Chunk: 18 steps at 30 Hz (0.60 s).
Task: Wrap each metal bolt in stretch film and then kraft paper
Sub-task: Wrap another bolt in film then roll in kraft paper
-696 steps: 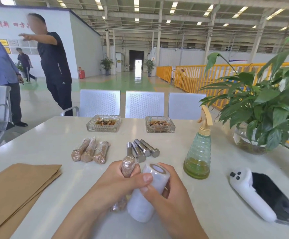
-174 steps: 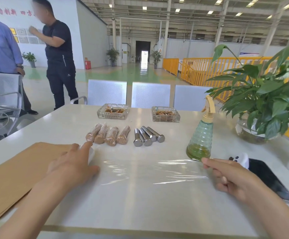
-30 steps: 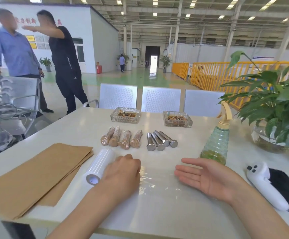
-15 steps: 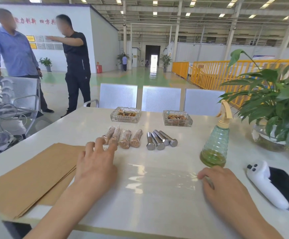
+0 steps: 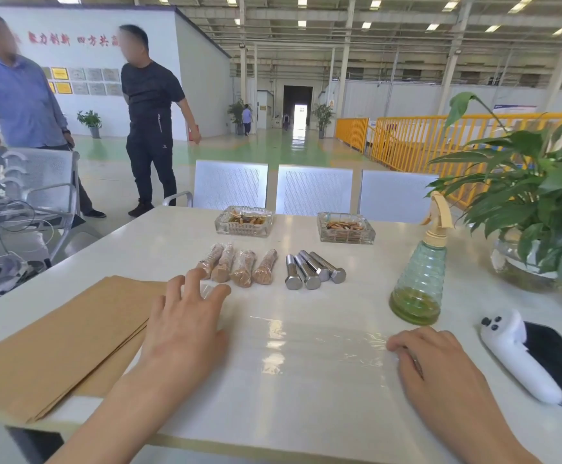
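A sheet of clear stretch film [image 5: 309, 343] lies flat on the white table [image 5: 306, 413] between my hands. My left hand [image 5: 185, 326] lies palm down over the film roll [image 5: 207, 290], fingers spread; only a sliver of the roll shows under the fingertips. My right hand [image 5: 423, 360] presses its curled fingers on the film's right end. Beyond the film lie several wrapped brown bolts [image 5: 239, 267] and, to their right, a row of bare metal bolts [image 5: 313, 271]. A stack of kraft paper [image 5: 55, 343] lies left of my left hand.
Two glass ashtrays [image 5: 243, 221] [image 5: 345, 228] stand at the far edge. A green spray bottle [image 5: 420, 279], a potted plant [image 5: 534, 209], a white controller [image 5: 514, 353] and a black phone [image 5: 561, 360] crowd the right. Metal chairs [image 5: 313, 190] stand beyond; two people [image 5: 149, 118] stand at left.
My left hand has rolled the film roll leftward and away, pulling the sheet out flat. My right hand turned palm down and came onto the film's right end.
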{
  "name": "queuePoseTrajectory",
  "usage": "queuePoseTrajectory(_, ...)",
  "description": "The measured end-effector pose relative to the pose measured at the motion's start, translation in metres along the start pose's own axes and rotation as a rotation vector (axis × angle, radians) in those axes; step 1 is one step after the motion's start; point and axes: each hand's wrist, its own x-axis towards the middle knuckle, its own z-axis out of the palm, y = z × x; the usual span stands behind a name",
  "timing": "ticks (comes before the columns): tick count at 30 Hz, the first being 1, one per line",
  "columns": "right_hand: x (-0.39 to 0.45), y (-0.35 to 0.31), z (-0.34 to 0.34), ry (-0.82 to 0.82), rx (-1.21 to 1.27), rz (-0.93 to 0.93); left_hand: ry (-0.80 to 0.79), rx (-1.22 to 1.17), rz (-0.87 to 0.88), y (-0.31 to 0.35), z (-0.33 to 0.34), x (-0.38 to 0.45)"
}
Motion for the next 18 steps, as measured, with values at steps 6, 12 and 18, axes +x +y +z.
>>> queuePoseTrajectory(6,-0.002,0.0,-0.003,0.117,0.114,0.038,0.084,-0.041,0.018,0.002,-0.004,-0.006)
queuePoseTrajectory(12,-0.002,0.004,0.0,0.114,0.152,0.053,0.153,-0.303,-0.263,-0.061,-0.001,0.023)
queuePoseTrajectory(18,-0.001,0.004,0.001,0.058,0.139,0.066,-0.135,-0.222,-0.317,-0.092,0.021,0.035)
